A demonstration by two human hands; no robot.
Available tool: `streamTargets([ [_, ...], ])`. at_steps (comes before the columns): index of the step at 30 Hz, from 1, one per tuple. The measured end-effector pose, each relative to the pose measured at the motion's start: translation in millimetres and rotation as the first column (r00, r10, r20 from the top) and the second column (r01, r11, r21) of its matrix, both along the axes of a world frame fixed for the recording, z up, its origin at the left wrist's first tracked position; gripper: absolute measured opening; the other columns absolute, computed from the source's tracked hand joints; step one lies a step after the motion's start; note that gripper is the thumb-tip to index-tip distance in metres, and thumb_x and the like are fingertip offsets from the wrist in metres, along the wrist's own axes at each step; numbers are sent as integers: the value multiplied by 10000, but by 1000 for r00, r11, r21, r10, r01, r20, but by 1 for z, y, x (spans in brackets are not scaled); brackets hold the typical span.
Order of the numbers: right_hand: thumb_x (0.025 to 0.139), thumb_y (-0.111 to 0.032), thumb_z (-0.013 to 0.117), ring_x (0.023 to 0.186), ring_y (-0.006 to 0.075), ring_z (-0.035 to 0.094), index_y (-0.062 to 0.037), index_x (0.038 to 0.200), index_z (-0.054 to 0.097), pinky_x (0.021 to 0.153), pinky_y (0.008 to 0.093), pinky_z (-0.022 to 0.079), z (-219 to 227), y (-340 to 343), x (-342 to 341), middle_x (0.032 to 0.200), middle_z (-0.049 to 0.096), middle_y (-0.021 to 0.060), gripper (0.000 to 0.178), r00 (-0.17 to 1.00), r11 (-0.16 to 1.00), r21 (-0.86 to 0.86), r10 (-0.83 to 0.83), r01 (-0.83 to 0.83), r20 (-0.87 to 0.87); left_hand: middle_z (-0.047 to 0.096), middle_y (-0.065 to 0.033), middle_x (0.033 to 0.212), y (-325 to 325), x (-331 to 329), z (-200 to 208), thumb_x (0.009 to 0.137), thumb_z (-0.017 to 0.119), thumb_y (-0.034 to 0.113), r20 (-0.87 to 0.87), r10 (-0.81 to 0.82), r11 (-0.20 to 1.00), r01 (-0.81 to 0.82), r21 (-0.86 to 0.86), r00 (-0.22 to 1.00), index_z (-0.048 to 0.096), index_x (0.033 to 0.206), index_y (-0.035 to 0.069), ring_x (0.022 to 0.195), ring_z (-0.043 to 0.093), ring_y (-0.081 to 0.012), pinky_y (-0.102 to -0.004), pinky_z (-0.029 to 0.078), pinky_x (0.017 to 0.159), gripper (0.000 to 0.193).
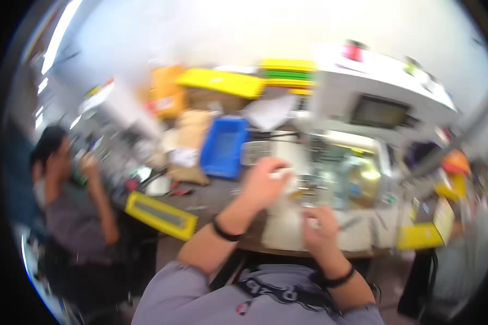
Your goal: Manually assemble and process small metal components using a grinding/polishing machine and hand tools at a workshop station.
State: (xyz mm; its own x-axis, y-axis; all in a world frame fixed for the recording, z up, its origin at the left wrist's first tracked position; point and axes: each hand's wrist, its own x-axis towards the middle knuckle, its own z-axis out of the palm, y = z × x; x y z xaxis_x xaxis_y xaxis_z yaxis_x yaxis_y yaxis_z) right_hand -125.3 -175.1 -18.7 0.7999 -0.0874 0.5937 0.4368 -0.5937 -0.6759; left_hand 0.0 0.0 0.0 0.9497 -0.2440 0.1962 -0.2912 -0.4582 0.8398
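Observation:
Motion blur smears the picture. My left hand [263,184] hovers over the front of the workbench, fingers curled, with a small whitish patch at the fingertips. To its right and nearer to me, my right hand [322,232] is closed too, and a whitish bit shows by its thumb. I cannot make out what either hand holds. Beneath and between them lies a pale work mat [284,227]. Small metal parts [307,187] sit just beyond the hands. Past the left hand stands a blue plastic bin [224,149].
A machine with a clear, lit chamber [358,176] stands at right, below a white cabinet with a dark screen [380,112]. Yellow trays [160,216] lie left and a yellow box [420,237] right. Brown packages [190,132] are behind. A person [78,200] sits at left.

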Motion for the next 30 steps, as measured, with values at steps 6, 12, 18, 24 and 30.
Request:
streamTargets([
  [6,1006,-80,613,666,68,474,-36,998,584,589,239,398,-29,-1,17,797,516,-13,53,924,694,705,158,146,-347,665,-159,1002,-5,3,33,884,695,146,193,-15,1000,19,-20,981,692,1005,14,1006,641,-331,-411,509,894,179],
  [12,1053,-158,555,614,41,388,-89,1116,497,537,212,322,-9,6,24,776,454,-43,111,912,380,889,211,256,-353,660,-171,984,0,-1,36,896,674,140,129,-69,990,84,-117,989,679,995,-10,961,653,-323,-415,515,868,179],
  [18,1051,-203,563,592,39,395,-81,1472,413,503,212,347,-11,4,21,750,448,-64,463,901,417,856,167,304,-401,701,-131,934,-4,8,20,848,727,131,300,-68,989,105,-108,952,722,962,35,906,681,-309,-399,544,829,149],
  [24,1056,-173,557,623,42,393,-66,1501,362,555,210,353,-8,20,38,813,501,-34,498,914,235,939,260,252,-310,693,-49,908,17,19,44,950,668,101,9,-110,992,110,-62,994,713,1012,12,843,636,-124,-285,501,774,117],
  [30,1054,-179,562,627,49,387,-27,1508,336,586,213,356,6,3,37,826,507,-29,529,925,251,949,277,191,-259,666,0,863,-1,31,45,968,655,109,-112,-233,971,226,-73,966,699,1006,-14,789,563,-60,-242,469,723,136],
])
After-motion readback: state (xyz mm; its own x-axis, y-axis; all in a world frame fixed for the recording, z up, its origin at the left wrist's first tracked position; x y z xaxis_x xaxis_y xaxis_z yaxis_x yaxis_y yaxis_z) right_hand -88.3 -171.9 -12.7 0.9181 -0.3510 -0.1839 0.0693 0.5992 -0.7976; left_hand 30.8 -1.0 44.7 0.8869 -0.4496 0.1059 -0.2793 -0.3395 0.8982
